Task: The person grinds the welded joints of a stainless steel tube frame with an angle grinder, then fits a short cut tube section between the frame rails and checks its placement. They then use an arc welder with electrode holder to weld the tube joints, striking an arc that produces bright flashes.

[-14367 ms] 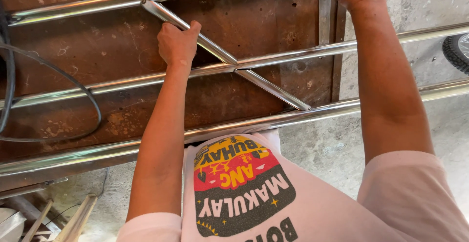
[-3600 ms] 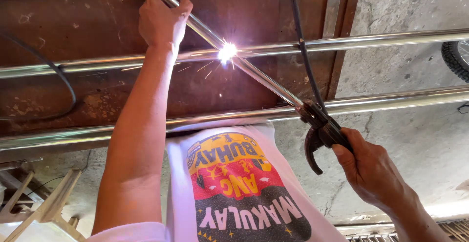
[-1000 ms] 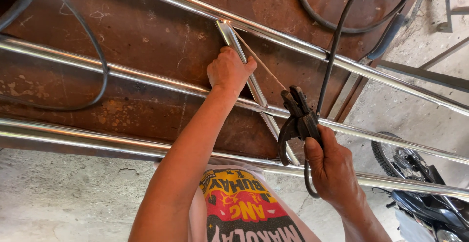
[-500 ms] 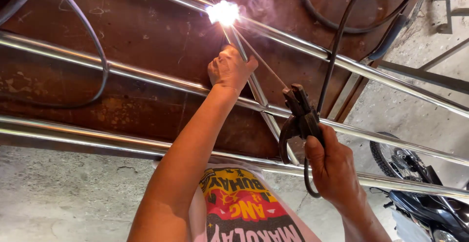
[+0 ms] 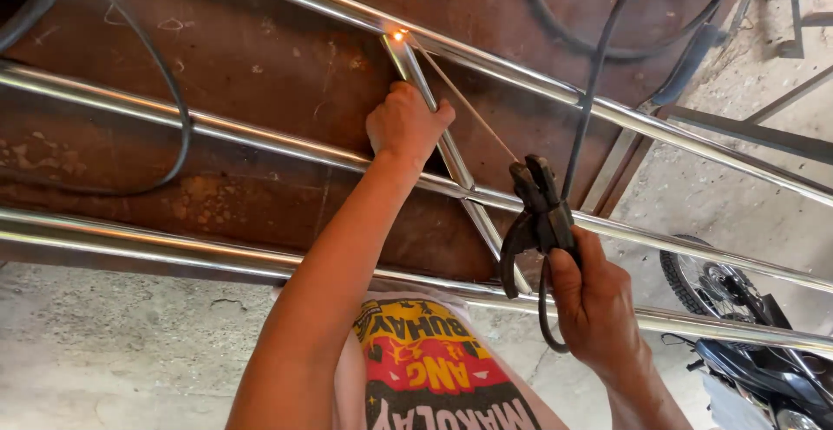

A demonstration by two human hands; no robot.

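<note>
My left hand [image 5: 404, 124] grips a short diagonal steel tube [image 5: 451, 157] that crosses between long shiny steel rails [image 5: 217, 126]. In my right hand [image 5: 599, 304] is a black welding electrode holder [image 5: 536, 217] with a black cable rising from it. Its thin rod [image 5: 464, 100] reaches up to the joint where the diagonal tube meets the top rail, and a small orange glowing spot [image 5: 398, 37] sits there. The rails lie over a rusty brown steel plate [image 5: 260, 65].
Black cables loop across the plate at the left [image 5: 178, 109] and top right [image 5: 607, 39]. A motorcycle [image 5: 755, 343] stands at the lower right on the concrete floor [image 5: 130, 361]. A metal frame [image 5: 781, 13] is at the upper right.
The bright welding arc seen half a second ago has gone out, leaving only a small orange glow at the joint. Both hands have stayed in place.
</note>
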